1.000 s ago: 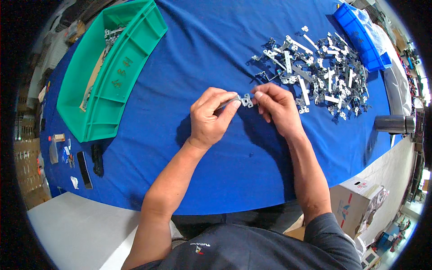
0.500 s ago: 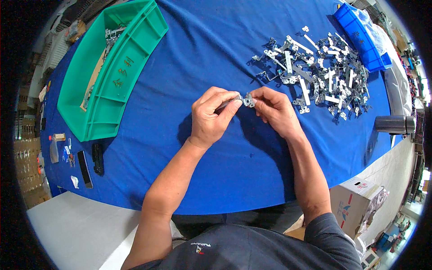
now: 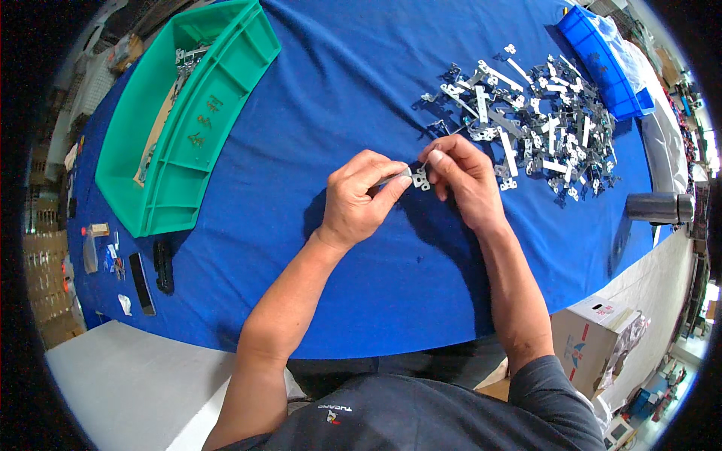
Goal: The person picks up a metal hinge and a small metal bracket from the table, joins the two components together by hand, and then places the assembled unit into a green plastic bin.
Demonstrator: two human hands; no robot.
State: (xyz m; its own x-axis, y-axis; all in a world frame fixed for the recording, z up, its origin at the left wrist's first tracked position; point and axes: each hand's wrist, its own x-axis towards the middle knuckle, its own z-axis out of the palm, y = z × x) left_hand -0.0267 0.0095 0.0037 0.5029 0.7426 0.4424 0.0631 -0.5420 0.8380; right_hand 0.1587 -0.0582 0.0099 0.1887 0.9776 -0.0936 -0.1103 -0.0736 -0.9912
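Note:
Over the middle of the blue cloth, my left hand [image 3: 355,199] pinches a small silvery metal hinge [image 3: 420,180] between thumb and fingers. The hinge's holed plate end sticks out to the right, while its other end is hidden in the grip. My right hand [image 3: 468,180] is just beside that end, its thumb and forefinger closed together at the hinge's upper edge. Something thin may be between those fingertips, but it is too small to make out. To the right lies a large loose pile of similar metal hinge parts [image 3: 553,167].
A green plastic bin [image 3: 120,177] with metal parts stands at left, small brass-coloured pieces on its ledge. A blue bin [image 3: 587,45] and a dark metal cylinder [image 3: 653,208] are at right. A phone [image 3: 141,283] and black tool [image 3: 163,267] lie near left; a carton [image 3: 598,338] stands below.
My right fingertips have shifted slightly up and right from the hinge's plate end, leaving more of it exposed. My left hand has moved slightly right with the hinge.

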